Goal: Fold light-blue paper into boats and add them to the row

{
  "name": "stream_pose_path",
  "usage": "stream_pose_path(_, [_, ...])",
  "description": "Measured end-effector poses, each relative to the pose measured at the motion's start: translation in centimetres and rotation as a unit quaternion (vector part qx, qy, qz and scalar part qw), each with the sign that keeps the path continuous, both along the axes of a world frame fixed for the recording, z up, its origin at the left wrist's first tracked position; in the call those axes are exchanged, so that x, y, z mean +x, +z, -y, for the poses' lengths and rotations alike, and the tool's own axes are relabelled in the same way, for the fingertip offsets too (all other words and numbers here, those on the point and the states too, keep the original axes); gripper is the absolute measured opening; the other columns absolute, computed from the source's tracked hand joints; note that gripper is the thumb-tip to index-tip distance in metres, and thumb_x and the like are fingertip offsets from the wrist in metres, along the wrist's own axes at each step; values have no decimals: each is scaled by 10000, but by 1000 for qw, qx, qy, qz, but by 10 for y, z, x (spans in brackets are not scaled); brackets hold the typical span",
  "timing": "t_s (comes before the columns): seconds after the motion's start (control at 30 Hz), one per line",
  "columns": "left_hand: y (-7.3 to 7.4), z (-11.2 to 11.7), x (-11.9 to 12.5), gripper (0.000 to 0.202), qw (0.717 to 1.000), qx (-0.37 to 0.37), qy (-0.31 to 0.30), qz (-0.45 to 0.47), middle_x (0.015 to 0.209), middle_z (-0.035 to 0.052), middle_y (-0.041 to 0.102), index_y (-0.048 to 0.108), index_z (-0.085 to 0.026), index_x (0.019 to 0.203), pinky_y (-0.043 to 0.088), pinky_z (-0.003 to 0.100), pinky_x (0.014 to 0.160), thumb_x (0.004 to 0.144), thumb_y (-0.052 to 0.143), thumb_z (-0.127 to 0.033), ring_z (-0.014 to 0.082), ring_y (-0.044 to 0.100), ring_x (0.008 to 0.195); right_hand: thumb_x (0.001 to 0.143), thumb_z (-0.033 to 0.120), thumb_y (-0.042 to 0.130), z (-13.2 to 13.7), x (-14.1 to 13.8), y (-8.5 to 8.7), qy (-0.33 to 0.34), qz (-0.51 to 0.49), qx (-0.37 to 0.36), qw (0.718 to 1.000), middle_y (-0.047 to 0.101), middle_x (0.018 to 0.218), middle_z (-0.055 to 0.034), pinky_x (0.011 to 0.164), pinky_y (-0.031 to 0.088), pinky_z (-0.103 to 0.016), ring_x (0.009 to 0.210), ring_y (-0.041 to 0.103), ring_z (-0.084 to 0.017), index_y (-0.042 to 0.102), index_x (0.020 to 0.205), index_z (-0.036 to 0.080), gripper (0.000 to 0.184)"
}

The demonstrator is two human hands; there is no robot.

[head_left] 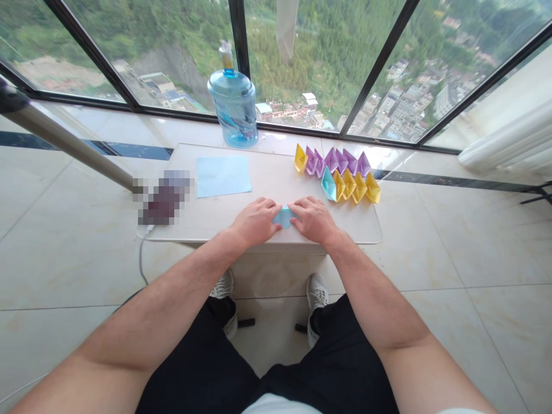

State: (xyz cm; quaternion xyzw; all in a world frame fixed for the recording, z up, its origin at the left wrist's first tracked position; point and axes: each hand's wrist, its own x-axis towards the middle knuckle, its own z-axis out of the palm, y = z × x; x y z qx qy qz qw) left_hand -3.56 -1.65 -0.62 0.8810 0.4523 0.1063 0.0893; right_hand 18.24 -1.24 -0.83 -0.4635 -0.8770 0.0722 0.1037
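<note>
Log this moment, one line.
left hand: holds blue piece, left end | right hand: holds right end | blue sheet: flat on table, left | boats: two rows, table right

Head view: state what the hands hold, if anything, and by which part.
A small blue piece of paper: the left hand grips its left end, the right hand its right end.

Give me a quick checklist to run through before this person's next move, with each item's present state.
1. Left hand on the folded blue paper: ok, at its left end.
2. Right hand on it too: ok, at its right end.
3. Flat blue sheet apart from both hands: ok.
4. Paper boats apart from the right hand: ok, they stand beyond it.
5. Folds even: cannot tell, fingers cover the ends.
6. Water jug upright: ok.
</note>
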Motion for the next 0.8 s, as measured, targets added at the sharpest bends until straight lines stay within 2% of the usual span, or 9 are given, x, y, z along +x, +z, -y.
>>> stream_pose_path(0.13, [3, 4, 6, 456, 1000, 2, 9, -15, 1234, 153, 676, 650, -119, 1271, 411, 422, 1095, 879, 633, -353, 311, 577, 1209, 949, 324, 608, 0, -1, 0, -9, 11, 8, 1000, 675, 1234, -105, 1015, 382, -453, 1184, 503, -304, 689, 1250, 212, 331])
stream_pose_path(0.4, [-2, 25, 19, 452, 998, 18, 55, -34, 1365, 214, 618, 591, -54, 1334, 388, 452, 1123, 933, 532, -253, 342, 534, 1315, 961, 319, 592, 11, -9, 4, -42, 45, 23, 998, 673, 1208, -148, 946, 401, -441, 1121, 544, -308, 712, 1171, 182, 277])
stream_pose_path(0.57, [-7, 29, 20, 493, 996, 23, 75, -48, 1419, 204, 593, 549, -57, 1401, 368, 442, 1147, 955, 498, -259, 339, 502, 1366, 980, 318, 563, 14, -11, 6, -49, 57, 19, 997, 681, 1198, -139, 950, 400, -411, 1103, 565, -283, 709, 1161, 186, 268])
stream_pose_path(0.8, [-5, 37, 24, 504, 990, 39, 99, -92, 1472, 169, 566, 540, -48, 1432, 361, 476, 1142, 990, 427, -262, 343, 483, 1384, 1009, 337, 506, 20, -12, 7, -60, 68, 21, 996, 693, 1186, -105, 971, 402, -365, 1086, 578, -249, 723, 1107, 187, 281])
